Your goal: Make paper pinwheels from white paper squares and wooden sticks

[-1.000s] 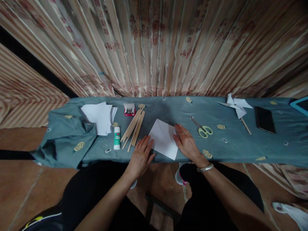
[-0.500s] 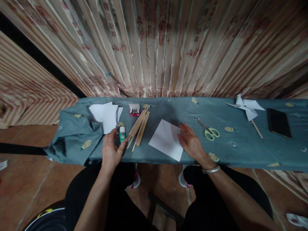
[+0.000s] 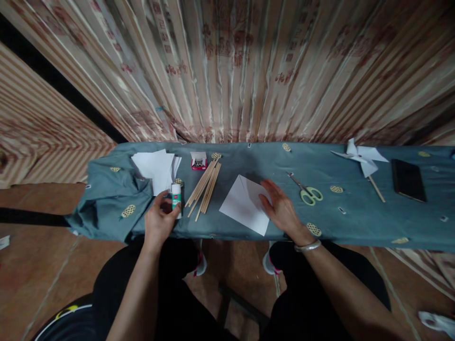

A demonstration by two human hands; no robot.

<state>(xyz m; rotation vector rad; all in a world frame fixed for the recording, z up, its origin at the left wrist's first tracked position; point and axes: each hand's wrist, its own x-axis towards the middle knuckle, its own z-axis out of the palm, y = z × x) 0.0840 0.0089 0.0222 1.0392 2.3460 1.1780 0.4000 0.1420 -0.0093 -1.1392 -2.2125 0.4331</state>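
So we've got our left hand (image 3: 159, 219) wrapped around the glue stick (image 3: 176, 197), fingers closed on its lower half with the white cap poking up. It sits just left of the bundle of wooden sticks (image 3: 205, 185), which we'll use as our landmark. Our right hand (image 3: 280, 207) is flat and open, fingers spread, pressing down on the right edge of the white paper square (image 3: 243, 204), which lies just right of the sticks on the blue-grey cloth (image 3: 355, 222). At the far end of the sticks is a little red box of pins (image 3: 198, 162), and left of that a stack of white sheets (image 3: 156, 167). Well right of the sticks, past the paper, are the green-handled scissors (image 3: 307, 190), then a paper pinwheel (image 3: 360, 159) and a black phone (image 3: 407, 180).
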